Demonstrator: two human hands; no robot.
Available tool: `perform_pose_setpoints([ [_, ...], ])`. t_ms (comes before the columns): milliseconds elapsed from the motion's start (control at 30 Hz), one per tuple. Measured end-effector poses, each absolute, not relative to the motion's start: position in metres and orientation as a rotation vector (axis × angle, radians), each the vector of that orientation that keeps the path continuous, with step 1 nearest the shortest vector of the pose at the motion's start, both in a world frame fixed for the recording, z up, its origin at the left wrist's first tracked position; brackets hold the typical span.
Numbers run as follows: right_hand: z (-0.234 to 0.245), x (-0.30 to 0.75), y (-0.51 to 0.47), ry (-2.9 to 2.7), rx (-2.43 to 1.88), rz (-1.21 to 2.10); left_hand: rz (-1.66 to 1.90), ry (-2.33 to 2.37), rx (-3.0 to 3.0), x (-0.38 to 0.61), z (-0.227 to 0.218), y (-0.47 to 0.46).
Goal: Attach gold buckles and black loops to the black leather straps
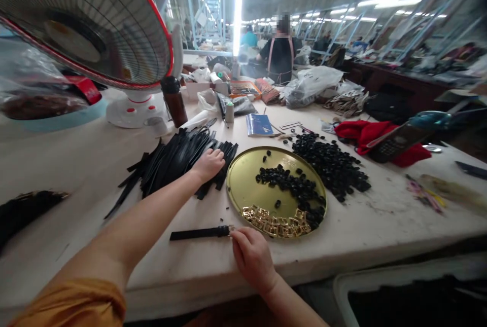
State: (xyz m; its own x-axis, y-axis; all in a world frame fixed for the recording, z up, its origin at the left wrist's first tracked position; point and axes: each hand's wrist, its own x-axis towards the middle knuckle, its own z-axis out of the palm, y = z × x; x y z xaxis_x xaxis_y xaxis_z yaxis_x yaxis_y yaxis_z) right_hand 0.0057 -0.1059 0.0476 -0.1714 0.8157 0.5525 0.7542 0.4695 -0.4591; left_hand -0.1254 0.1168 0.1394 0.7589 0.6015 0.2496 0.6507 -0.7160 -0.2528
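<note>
My left hand (209, 165) reaches onto a pile of black straps (178, 157), its fingers curled down on a strap at the pile's right side; the fingertips are partly hidden. Near the table's front, my right hand (254, 255) pinches the buckle end of a black strap (198, 233) that lies flat, pointing left. A gold-coloured buckle (230, 230) shows just beside those fingertips. Close to both hands sits a round gold tray (239, 180). It holds small black loops (291, 181) and, along its near rim, gold buckles (276, 221).
A heap of black loops (331, 165) lies right of the tray. At the left back stands a fan (133, 109) beside a brown bottle (175, 101). A blue booklet (259, 125), thread cone (229, 112) and red cloth (403, 144) lie farther back. Another person (280, 56) is beyond the table.
</note>
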Motion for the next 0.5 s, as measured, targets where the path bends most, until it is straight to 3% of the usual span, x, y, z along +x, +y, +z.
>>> perform_pose_setpoints([
  [200, 0.064, 0.037, -0.103, -1.703, -1.280, 0.297, -0.307, -0.796, -2.613, -0.138, 0.166, 0.051],
  [400, 0.086, 0.133, -0.051, -1.660, -1.898, -0.004, -0.707, -1.611, -2.878, -0.127, 0.154, -0.031],
  [500, 0.091, 0.156, -0.027, -1.695, -1.993, -0.069, -0.937, -1.860, -3.162, -0.118, 0.144, -0.053],
])
